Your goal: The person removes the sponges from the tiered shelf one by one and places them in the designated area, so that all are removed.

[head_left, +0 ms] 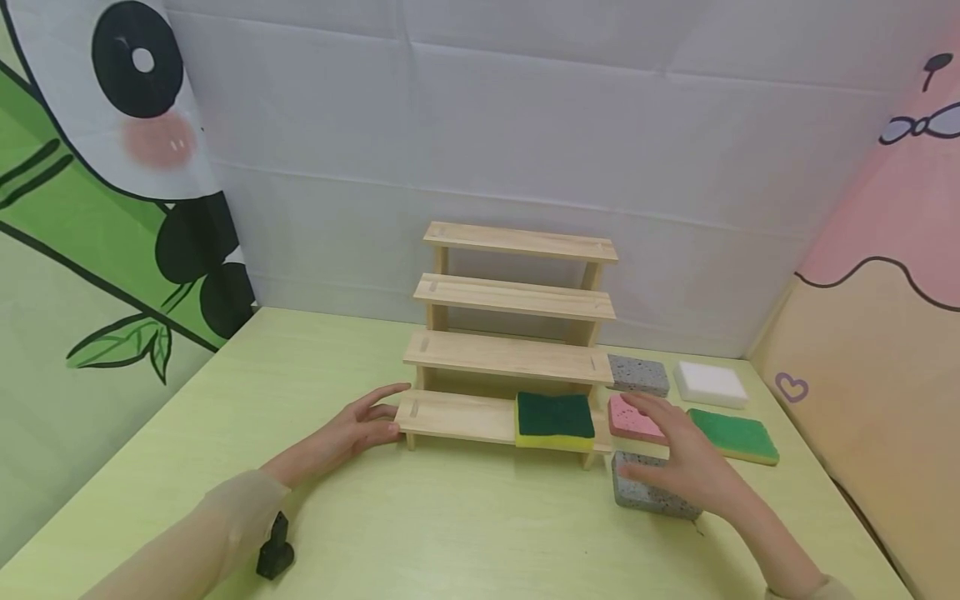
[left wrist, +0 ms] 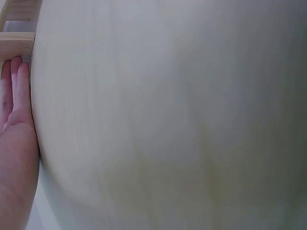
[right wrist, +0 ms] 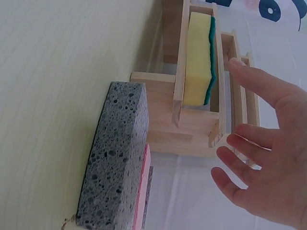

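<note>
A four-tier wooden step rack (head_left: 457,414) stands against the back wall. On the right part of its lowest step lies a yellow sponge with a dark green scouring side (head_left: 555,419), green side up. My left hand (head_left: 352,429) touches the left end of that step, its fingers extended in the left wrist view. Holding nothing, my right hand (head_left: 686,462) hovers with spread fingers right of the rack. Below it sits a grey speckled sponge (right wrist: 112,153), partly hidden by the hand in the head view. A pink sponge (head_left: 630,421) lies just behind the grey one.
Further back on the right are another grey sponge (head_left: 637,375), a white sponge (head_left: 708,383) and a green-topped sponge (head_left: 738,435). A small black object (head_left: 276,550) is beside my left sleeve. Printed cloth walls border the pale green table (head_left: 465,533).
</note>
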Tool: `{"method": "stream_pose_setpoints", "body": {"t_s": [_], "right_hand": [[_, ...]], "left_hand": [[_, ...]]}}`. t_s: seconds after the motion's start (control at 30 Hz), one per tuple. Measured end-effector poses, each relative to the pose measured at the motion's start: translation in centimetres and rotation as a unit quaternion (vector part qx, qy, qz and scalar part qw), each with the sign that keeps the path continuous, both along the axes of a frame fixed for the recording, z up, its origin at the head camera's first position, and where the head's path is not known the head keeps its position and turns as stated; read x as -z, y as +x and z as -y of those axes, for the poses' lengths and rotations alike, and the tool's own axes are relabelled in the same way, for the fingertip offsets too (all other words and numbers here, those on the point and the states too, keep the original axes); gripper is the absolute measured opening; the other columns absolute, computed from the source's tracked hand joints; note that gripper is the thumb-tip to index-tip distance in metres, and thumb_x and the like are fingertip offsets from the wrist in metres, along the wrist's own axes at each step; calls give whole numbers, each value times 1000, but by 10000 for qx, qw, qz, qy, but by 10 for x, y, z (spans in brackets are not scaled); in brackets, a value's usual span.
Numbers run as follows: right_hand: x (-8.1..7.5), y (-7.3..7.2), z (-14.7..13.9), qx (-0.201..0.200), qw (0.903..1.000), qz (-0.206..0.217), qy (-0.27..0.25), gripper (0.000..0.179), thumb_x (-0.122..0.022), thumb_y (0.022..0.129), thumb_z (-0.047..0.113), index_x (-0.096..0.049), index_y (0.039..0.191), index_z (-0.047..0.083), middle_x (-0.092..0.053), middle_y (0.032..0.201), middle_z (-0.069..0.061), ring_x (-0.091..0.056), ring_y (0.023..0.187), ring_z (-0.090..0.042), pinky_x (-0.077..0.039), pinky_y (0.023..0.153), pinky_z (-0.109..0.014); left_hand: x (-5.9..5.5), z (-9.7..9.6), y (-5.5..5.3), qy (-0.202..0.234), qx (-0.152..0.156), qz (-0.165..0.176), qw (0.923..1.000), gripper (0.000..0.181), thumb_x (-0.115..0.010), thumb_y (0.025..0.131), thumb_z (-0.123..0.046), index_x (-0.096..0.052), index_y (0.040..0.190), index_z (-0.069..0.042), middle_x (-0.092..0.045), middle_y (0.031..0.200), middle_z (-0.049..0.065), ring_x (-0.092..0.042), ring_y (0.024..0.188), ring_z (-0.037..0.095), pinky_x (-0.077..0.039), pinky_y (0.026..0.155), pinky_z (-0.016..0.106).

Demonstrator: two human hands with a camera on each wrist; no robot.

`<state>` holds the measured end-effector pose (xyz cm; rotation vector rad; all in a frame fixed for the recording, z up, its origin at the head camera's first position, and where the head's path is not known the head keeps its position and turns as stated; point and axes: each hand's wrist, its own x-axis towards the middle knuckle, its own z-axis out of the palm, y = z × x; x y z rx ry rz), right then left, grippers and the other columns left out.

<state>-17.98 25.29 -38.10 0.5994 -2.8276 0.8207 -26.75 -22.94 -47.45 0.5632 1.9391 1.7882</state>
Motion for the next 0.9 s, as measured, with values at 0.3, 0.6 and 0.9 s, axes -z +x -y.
{"method": "stream_pose_setpoints", "body": {"t_s": [0.3,0.6,0.9], "right_hand": [[0,-3,11,-77,9997,-214,-112,86,-85,77,29,-40,150,16,-42,154,-10,-37,139,-41,-35,99,-76],[5,-11,20,-159,9985,-504,-131,87,-87,75,28,-43,148,14,-44,152,-12,-38,140,-40,-35,104,-71],[9,-15,27,-266,9982,-474,-263,88,-86,76,33,-42,149,14,-43,154,-11,-35,142,-40,-35,107,-68]], "left_hand": [[-1,-1,1,-27,-23,37,10000,67,-53,102,-14,-19,158,-27,-51,142,10,-58,124,13,-49,102,22],[-3,0,1,-63,-41,102,9999,67,-53,102,-15,-18,158,-27,-51,142,10,-58,124,13,-49,102,22],[-2,1,1,-114,-28,74,9999,67,-53,102,-16,-18,158,-29,-49,144,11,-57,126,14,-48,102,21]]}}
